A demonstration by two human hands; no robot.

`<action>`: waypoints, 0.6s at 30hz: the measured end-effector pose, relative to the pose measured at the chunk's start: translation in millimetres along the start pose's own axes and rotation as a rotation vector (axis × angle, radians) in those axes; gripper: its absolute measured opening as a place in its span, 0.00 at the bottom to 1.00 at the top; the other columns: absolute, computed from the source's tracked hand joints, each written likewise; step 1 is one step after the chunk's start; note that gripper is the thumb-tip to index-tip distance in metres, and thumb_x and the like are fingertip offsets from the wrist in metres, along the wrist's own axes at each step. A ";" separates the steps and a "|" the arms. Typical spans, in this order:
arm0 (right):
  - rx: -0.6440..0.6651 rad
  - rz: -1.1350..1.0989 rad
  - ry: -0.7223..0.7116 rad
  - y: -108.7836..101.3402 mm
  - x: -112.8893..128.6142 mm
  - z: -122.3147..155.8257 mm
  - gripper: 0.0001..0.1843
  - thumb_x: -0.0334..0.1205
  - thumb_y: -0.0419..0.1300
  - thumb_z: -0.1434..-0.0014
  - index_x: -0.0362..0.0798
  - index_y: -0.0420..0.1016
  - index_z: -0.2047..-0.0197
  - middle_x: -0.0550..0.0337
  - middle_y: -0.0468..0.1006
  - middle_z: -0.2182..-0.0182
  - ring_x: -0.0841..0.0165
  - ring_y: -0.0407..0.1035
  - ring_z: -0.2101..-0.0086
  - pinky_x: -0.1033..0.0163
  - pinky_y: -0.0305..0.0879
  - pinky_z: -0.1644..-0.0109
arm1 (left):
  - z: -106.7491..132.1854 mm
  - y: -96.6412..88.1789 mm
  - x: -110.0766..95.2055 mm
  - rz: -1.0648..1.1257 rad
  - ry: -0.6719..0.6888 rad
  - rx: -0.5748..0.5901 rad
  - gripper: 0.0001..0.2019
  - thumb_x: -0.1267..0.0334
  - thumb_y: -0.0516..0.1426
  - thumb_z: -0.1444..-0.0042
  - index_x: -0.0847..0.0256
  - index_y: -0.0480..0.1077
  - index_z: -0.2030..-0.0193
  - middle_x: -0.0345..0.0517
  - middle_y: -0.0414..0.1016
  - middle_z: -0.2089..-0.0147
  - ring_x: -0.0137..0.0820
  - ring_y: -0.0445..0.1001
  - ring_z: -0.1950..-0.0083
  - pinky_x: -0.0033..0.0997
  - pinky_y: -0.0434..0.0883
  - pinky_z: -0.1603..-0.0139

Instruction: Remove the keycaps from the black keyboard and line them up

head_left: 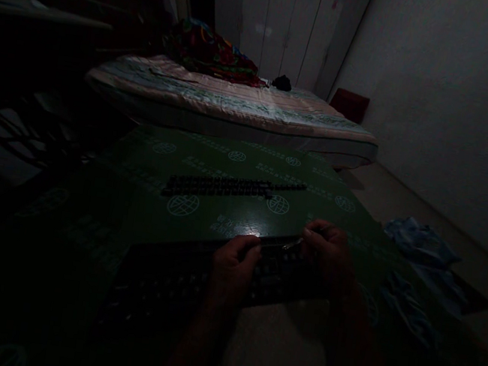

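A black keyboard [162,280] lies along the near side of a green board table; small pale marks dot its face, and keycaps appear to be off it. Over its right half, my right hand [328,249] is closed in a pinch on a thin shiny metal piece [292,245]. My left hand [235,263] is closed above the keyboard's middle, thumb against forefinger. A faint thin line runs from those fingertips toward the metal piece, but darkness hides what they hold. Farther back, black keycaps [220,186] lie in rows on the board.
The green tabletop [125,190] carries white globe prints and lettering. Behind it stands a bed [237,100] with a red patterned blanket [217,52]. Crumpled blue cloth [421,241] lies at the right. A dark wheel-like frame [19,130] is at the left. The room is very dim.
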State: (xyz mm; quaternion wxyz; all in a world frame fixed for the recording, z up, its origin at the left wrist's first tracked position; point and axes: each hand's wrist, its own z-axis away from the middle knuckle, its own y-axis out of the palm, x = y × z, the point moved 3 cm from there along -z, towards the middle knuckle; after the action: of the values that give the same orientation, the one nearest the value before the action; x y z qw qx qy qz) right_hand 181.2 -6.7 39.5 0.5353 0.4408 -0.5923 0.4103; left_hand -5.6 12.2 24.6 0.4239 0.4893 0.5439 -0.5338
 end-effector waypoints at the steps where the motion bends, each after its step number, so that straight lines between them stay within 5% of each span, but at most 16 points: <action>1: -0.026 0.057 0.001 -3.5 0.2 -0.7 0.08 0.41 0.60 0.53 0.46 0.67 0.76 0.70 0.64 0.88 0.77 0.55 0.87 0.71 0.50 0.83 | -1.0 -1.3 1.1 -0.010 -0.009 -0.022 0.07 0.64 0.58 0.55 0.60 0.74 0.67 0.41 0.77 0.68 0.31 0.74 0.67 0.28 0.70 0.64; 7: -0.070 0.423 -0.029 -6.8 0.8 -2.4 0.05 0.38 0.59 0.55 0.46 0.70 0.78 0.65 0.69 0.83 0.73 0.63 0.81 0.68 0.56 0.77 | -5.6 -2.6 8.9 -0.026 -0.011 -0.062 0.08 0.63 0.57 0.54 0.61 0.73 0.66 0.41 0.77 0.68 0.32 0.75 0.66 0.28 0.70 0.63; 18: 0.033 0.557 -0.103 8.8 -3.7 -1.4 0.03 0.36 0.57 0.54 0.48 0.70 0.77 0.64 0.71 0.82 0.70 0.65 0.79 0.67 0.57 0.76 | -0.2 12.4 14.0 -0.047 0.063 0.054 0.07 0.65 0.56 0.54 0.59 0.74 0.68 0.42 0.76 0.65 0.33 0.74 0.63 0.30 0.69 0.59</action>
State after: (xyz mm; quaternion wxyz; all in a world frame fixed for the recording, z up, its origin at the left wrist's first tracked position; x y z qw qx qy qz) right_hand 173.2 -2.6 35.7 0.3639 0.2898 -0.7102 0.5284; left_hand 4.4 12.9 8.8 0.3804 0.5044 0.5537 -0.5425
